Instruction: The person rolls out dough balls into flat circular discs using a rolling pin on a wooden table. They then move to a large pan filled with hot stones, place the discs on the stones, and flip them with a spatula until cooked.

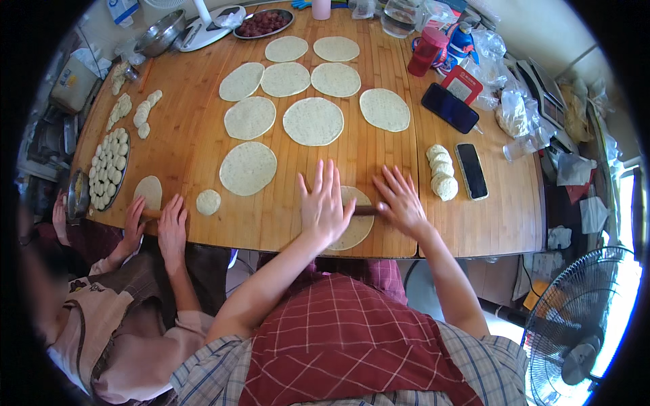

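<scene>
A dark wooden rolling pin [364, 210] lies across a thin dough round [355, 234] at the table's front edge. My left hand [324, 208] holds down the pin's left end under its palm, fingers stretched forward. On the right end rests my right hand [403, 203], also flat with fingers spread. Both hands partly cover the pin, and the left covers part of the dough. Beyond them lie several rolled-out dough rounds [313, 122], pale and speckled. A small dough disc [208, 202] sits to the left. Overlapping dough pieces [443, 175] form a row right of my right hand.
At left, a co-worker's hands [172, 228] press another rolling pin [151, 214] on dough. A tray of dough balls [108, 167] stands beyond. Two phones [450, 108], a red bottle [428, 51] and plastic bags line the right. A fan [579, 325] stands at lower right.
</scene>
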`<move>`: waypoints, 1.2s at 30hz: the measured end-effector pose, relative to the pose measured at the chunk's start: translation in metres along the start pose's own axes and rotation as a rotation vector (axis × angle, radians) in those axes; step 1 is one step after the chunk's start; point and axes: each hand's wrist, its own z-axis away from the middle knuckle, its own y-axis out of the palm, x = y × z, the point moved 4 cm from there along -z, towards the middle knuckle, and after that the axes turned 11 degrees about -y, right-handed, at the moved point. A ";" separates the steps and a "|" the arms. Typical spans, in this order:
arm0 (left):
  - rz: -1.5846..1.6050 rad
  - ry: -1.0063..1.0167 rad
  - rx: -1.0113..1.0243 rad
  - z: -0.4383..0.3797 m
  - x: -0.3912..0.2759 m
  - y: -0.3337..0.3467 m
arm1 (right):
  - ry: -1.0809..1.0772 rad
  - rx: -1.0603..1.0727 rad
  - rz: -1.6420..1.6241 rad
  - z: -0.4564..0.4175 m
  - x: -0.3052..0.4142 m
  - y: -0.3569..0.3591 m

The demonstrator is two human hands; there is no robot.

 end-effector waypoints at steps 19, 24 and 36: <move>-0.120 0.102 0.033 -0.109 0.026 0.024 | 0.265 -0.506 0.090 -0.004 0.017 0.012; 0.048 0.150 0.128 0.019 0.052 -0.017 | -0.005 -0.383 -0.003 0.046 0.083 0.021; -0.019 0.067 -0.032 -0.008 0.002 -0.004 | 0.238 -0.374 0.062 0.021 0.023 0.011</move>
